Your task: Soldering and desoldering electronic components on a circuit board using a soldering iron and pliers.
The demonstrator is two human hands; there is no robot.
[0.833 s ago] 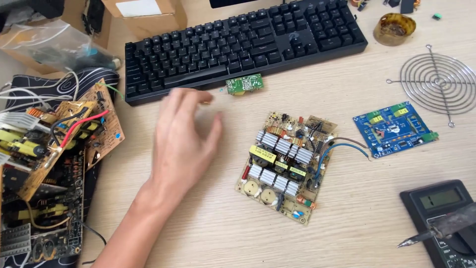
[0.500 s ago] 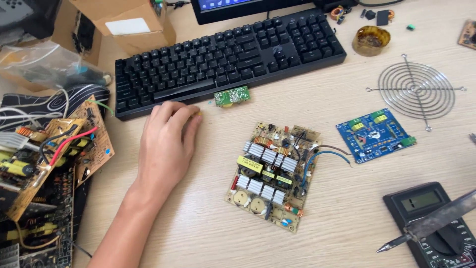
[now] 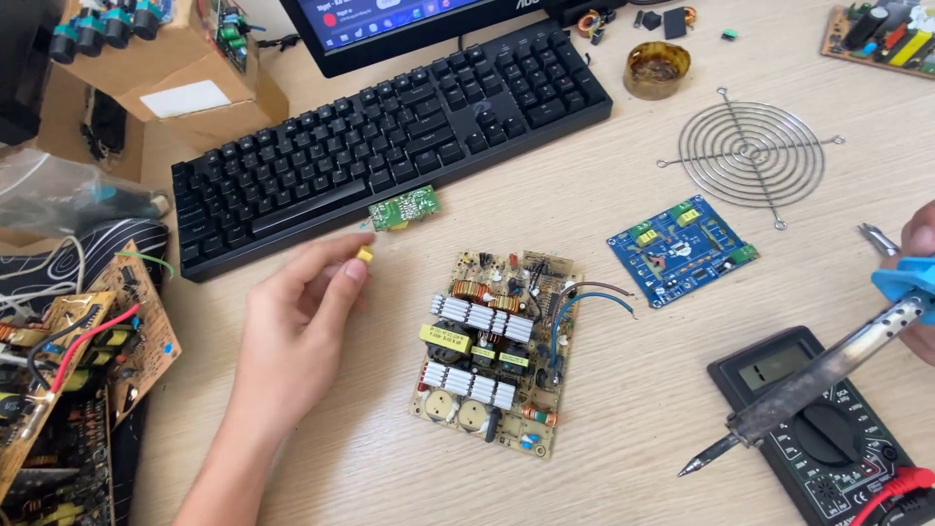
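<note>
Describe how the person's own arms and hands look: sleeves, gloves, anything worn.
Both hands are bare, with no gloves. The left hand runs into a bare forearm with no sleeve, watch or bracelet showing as far as the picture's lower edge, and no ring visible. Only a sliver of the right hand shows at the right edge; too little is visible to tell about a sleeve or jewellery.

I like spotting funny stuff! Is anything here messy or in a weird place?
Yes. The soldering iron in the right hand hangs over the multimeter, its tip past the meter's edge. A small green board leans against the keyboard. The left hand pinches a tiny yellow part.
</note>
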